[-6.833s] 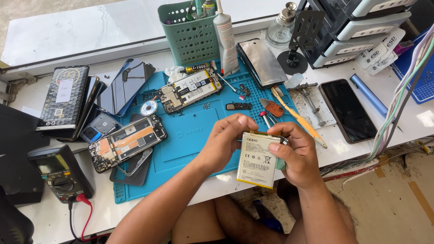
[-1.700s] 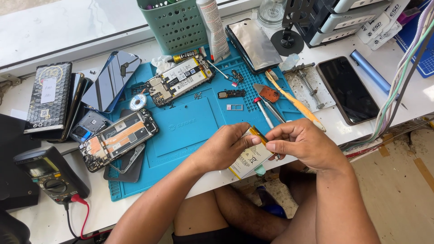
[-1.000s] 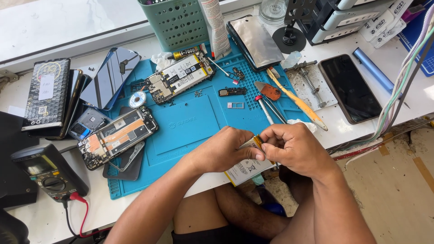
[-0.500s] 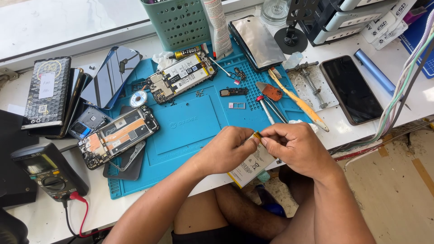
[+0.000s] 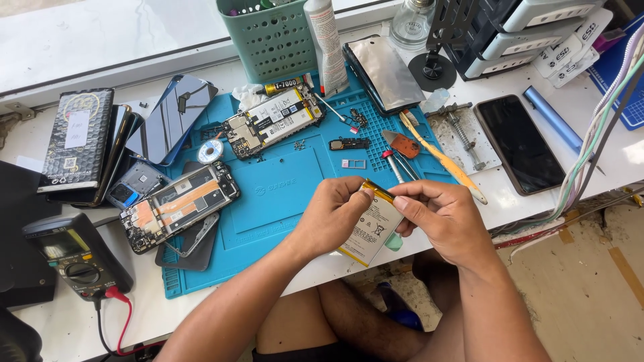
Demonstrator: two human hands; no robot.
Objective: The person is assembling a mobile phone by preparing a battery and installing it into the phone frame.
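Tweezers (image 5: pixel 394 169) and opened phone (image 5: pixel 180 206) lie beyond the battery-holding (image 5: pixel 371 228) hands.

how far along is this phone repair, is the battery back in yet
Not yet. Done: two phones lie opened on the blue mat, the lower opened phone and the upper opened phone, with loose screws beside them. In hand: the left hand and right hand both hold the battery above the mat's edge, fingers at its top end. Left: the battery sits in neither phone, and both remain uncovered.
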